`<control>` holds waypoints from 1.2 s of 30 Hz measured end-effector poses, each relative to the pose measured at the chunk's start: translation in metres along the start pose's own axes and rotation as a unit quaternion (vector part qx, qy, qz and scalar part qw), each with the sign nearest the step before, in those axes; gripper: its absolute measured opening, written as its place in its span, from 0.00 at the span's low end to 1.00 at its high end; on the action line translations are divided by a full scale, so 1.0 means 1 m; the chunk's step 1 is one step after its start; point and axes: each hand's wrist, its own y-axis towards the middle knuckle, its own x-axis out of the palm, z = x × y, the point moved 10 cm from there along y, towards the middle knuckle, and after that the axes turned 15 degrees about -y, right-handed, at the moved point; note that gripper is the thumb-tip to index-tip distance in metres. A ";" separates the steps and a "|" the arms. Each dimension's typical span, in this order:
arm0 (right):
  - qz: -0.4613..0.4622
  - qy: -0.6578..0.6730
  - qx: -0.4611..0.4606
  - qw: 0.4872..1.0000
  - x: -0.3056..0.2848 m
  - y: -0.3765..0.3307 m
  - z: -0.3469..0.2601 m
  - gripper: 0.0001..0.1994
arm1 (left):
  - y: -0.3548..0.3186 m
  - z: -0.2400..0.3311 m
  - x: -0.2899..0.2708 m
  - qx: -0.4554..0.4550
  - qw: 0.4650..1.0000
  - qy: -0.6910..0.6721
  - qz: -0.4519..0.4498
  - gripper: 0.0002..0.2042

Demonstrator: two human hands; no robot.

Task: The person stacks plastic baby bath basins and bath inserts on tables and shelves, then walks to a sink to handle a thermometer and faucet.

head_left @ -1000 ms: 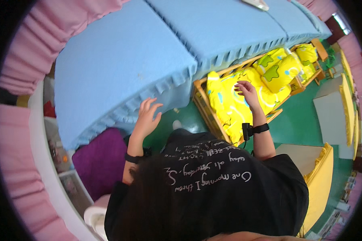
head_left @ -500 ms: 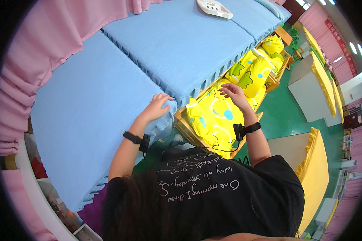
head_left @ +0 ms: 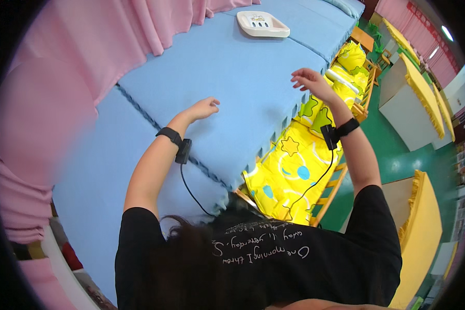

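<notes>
both hands have advanced since the earlier frame: the left hand [head_left: 204, 108] from beside the ruffled seam to above the farther section of the blue cover [head_left: 206, 62], the right hand [head_left: 315, 84] from over the yellow bedding [head_left: 279, 173] to the cover's right edge. right fingers are loosely spread and hold nothing visible; left fingers curl, and whether their tips meet cannot be told. the cover lies beneath and between the hands. beyond them, a white tray [head_left: 270, 33] rests on it. black straps [head_left: 347, 127] encircle both wrists.
</notes>
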 end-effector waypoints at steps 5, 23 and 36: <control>0.046 0.033 0.071 0.996 -0.031 0.085 0.069 0.13 | 0.098 0.004 -0.031 0.049 0.985 0.165 0.024 0.20; -0.041 0.204 0.213 0.955 0.095 0.339 0.269 0.14 | 0.151 -0.044 0.026 0.160 0.918 0.330 0.150 0.27; 0.120 0.326 0.120 0.930 0.040 0.527 0.339 0.18 | 0.161 -0.058 0.026 0.163 0.937 0.272 0.146 0.26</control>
